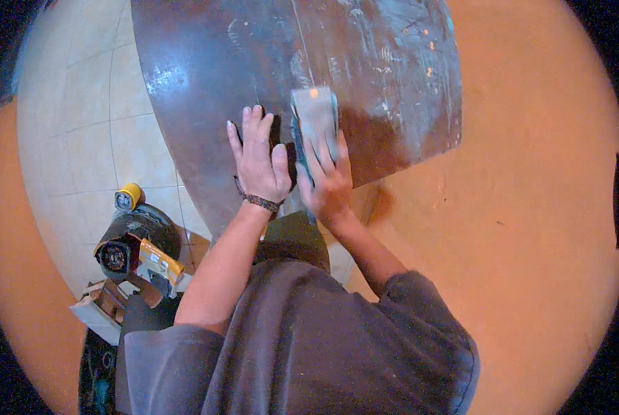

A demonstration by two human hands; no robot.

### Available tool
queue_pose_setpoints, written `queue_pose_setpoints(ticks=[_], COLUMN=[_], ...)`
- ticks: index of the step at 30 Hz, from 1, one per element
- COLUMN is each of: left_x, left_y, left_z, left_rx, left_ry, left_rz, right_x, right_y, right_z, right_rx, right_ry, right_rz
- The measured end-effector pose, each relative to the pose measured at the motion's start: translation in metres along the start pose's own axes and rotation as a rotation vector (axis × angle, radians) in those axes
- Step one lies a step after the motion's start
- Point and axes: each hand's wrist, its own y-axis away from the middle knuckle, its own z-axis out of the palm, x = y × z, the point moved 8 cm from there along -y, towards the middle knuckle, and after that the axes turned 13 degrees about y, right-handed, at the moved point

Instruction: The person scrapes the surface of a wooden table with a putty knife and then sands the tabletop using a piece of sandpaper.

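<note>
A large dark brown panel [221, 62] with pale scuffs and dusty smears lies before me. Flat on it rests my left hand [260, 161], palm down, fingers a little apart, a braided bracelet at the wrist. Beside it, to the right, my right hand [327, 179] grips a light-coloured flat block [314, 111] with darker layers along its sides. The block lies on the panel, my fingers over its near end. Whether it is a sanding block or a folded pad, I cannot tell.
At the lower left, a yellow roll or cap [128, 197] sits by a dark rounded container [156, 228]. Near them are a yellow-edged packet [161, 259] and an open cardboard box [104, 306]. Pale floor tiles [86, 150] show left; an orange wall [522, 181] is at right.
</note>
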Motion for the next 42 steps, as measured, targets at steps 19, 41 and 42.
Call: queue_pose_setpoints(ticks=[19, 41, 42], left_x=[-0.004, -0.011, -0.009], left_y=[-0.001, 0.003, 0.005], left_z=[0.002, 0.003, -0.003], left_rx=[-0.081, 0.018, 0.041], left_ry=[-0.141, 0.014, 0.029], left_rz=[-0.033, 0.014, 0.031], right_x=[0.004, -0.012, -0.014], right_y=[-0.075, -0.030, -0.022], right_z=[0.027, 0.022, 0.017], right_rx=[0.063, 0.037, 0.029], right_ry=[-0.008, -0.083, -0.112], right_rz=[-0.085, -0.141, -0.184])
